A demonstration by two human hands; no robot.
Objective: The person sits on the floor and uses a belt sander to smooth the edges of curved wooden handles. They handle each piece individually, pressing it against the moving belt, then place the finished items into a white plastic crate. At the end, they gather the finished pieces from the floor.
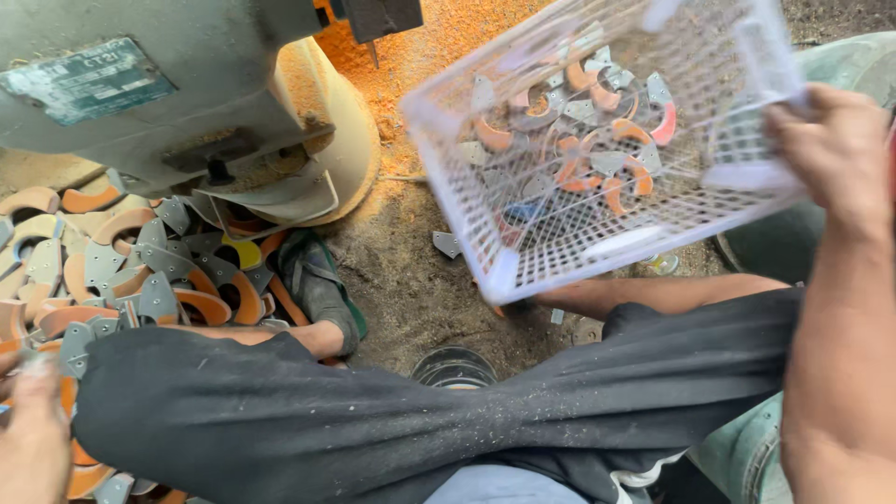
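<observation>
White plastic mesh is my landmark: the basket (pixel 597 140), lifted and tilted to the right of the grey machine (pixel 168 84). Nearest me, below the basket, my dark shorts (pixel 392 411) span the view. My right hand (pixel 835 154) is clenched on the basket's right rim, carrying it. My left hand (pixel 33 439) sits far below-left of the basket at the picture's edge, blurred; I cannot tell whether it is closed or slack.

I judge the carry goes best with the basket kept level and the grip firm, since it leans and one hand bears it alone.

Inside the basket lie curved orange-and-grey pieces (pixel 588 131), loosely spread across its floor, well short of filling it. Left of the basket, under the machine, a heap of like pieces (pixel 140 271) lies on the ground. Beyond the basket, orange dust (pixel 439 47) covers the floor.
</observation>
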